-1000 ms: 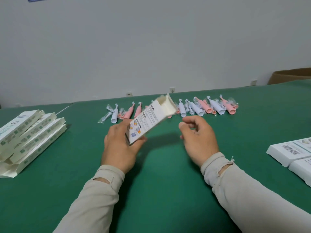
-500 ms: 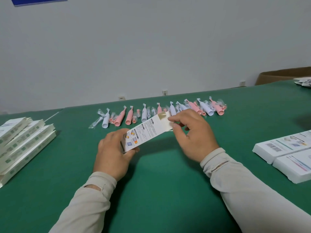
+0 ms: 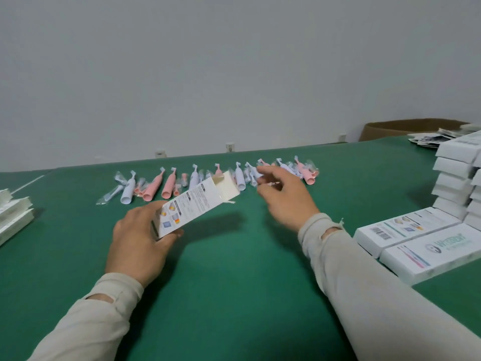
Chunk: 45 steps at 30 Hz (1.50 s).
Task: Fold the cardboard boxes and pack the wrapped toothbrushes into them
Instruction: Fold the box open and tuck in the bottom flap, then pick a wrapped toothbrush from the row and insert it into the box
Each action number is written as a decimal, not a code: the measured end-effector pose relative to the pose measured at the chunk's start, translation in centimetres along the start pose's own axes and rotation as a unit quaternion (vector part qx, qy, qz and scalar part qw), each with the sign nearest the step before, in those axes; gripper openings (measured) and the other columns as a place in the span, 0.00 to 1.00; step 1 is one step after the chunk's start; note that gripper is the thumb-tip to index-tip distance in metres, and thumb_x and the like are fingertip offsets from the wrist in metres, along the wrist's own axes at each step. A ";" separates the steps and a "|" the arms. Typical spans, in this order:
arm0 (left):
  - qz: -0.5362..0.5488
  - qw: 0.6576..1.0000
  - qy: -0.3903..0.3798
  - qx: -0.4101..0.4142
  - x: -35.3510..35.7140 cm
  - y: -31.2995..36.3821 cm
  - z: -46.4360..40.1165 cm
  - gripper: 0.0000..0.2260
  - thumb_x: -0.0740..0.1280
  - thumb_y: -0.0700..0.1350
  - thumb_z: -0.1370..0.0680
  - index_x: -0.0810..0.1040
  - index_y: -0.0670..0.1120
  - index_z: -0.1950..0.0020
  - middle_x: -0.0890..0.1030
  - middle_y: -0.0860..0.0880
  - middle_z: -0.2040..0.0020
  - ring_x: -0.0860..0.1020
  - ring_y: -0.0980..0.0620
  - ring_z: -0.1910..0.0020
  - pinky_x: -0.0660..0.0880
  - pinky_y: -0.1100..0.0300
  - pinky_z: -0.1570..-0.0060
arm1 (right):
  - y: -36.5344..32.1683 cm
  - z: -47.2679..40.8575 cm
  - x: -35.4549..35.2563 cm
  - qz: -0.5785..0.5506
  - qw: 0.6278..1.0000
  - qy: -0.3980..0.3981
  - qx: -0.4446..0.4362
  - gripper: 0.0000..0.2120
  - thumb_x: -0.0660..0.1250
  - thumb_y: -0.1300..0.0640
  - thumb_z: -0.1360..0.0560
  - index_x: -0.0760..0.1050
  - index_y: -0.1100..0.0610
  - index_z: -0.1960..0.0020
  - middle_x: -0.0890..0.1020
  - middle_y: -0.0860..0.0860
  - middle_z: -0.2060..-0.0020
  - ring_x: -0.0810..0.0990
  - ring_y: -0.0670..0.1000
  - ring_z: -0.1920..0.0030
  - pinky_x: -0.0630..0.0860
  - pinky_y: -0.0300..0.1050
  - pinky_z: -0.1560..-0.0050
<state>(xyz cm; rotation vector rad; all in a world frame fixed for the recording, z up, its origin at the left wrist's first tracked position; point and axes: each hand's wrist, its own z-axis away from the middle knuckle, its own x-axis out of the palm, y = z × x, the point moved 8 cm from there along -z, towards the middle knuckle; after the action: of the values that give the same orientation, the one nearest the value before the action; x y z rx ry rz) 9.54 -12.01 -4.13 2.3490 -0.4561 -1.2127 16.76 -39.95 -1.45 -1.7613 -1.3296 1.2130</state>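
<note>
My left hand (image 3: 140,241) grips the lower end of a white printed cardboard box (image 3: 197,201), which tilts up and to the right with its top flaps open. My right hand (image 3: 283,194) is off the box, stretched toward the row of wrapped pink and white toothbrushes (image 3: 166,183) that lies across the green table (image 3: 234,295). Its fingers are loosely curled just in front of the white toothbrushes at the right of the row and hold nothing that I can see.
Flat unfolded boxes (image 3: 13,217) lie stacked at the left edge. Folded white boxes (image 3: 416,238) lie at the right, with a taller stack (image 3: 458,178) behind them. A brown carton (image 3: 406,128) stands past the table's far right corner.
My right hand has let go of the box's top flap and moved right and away toward the toothbrushes. The flaps now stand open. The view has swung to the right.
</note>
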 end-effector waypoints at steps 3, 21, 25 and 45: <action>-0.066 0.997 0.029 -0.005 0.2 -0.1 -1.4 0.21 0.75 0.46 0.28 0.77 0.52 0.36 0.79 0.44 0.40 0.73 0.37 0.40 0.69 0.43 0.40 | 2.2 -5.0 -5.9 0.084 0.982 0.149 0.079 0.14 0.65 0.58 0.23 0.77 0.52 0.38 0.81 0.48 0.44 0.78 0.48 0.48 0.73 0.41 0.42; -0.048 0.997 0.052 -0.037 2.6 -5.5 -3.2 0.25 0.73 0.53 0.30 0.74 0.59 0.33 0.77 0.48 0.39 0.73 0.39 0.40 0.73 0.36 0.40 | 15.8 -19.0 -9.7 0.423 0.881 -0.037 0.210 0.08 0.64 0.59 0.21 0.78 0.61 0.44 0.81 0.57 0.60 0.77 0.51 0.70 0.70 0.35 0.76; -0.061 0.995 0.076 -0.022 2.3 -4.8 -2.9 0.26 0.75 0.49 0.31 0.74 0.56 0.34 0.77 0.46 0.39 0.72 0.38 0.40 0.71 0.36 0.39 | 16.4 -18.9 -11.3 0.446 0.853 0.023 0.271 0.11 0.70 0.55 0.26 0.76 0.62 0.62 0.79 0.57 0.68 0.75 0.54 0.67 0.70 0.42 0.66; -0.021 0.994 0.094 -0.054 -1.9 -2.5 -1.0 0.25 0.74 0.46 0.27 0.75 0.52 0.31 0.76 0.45 0.35 0.70 0.40 0.35 0.64 0.49 0.37 | -2.0 3.5 7.7 0.343 0.924 -0.166 0.029 0.16 0.65 0.49 0.26 0.68 0.47 0.39 0.71 0.48 0.51 0.75 0.52 0.58 0.74 0.46 0.56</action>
<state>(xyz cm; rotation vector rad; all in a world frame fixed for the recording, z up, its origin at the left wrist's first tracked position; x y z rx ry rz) 9.47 -8.76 -3.64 2.3620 -0.2719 -0.9949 13.38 -32.20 -3.45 -2.1238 -0.8269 1.9780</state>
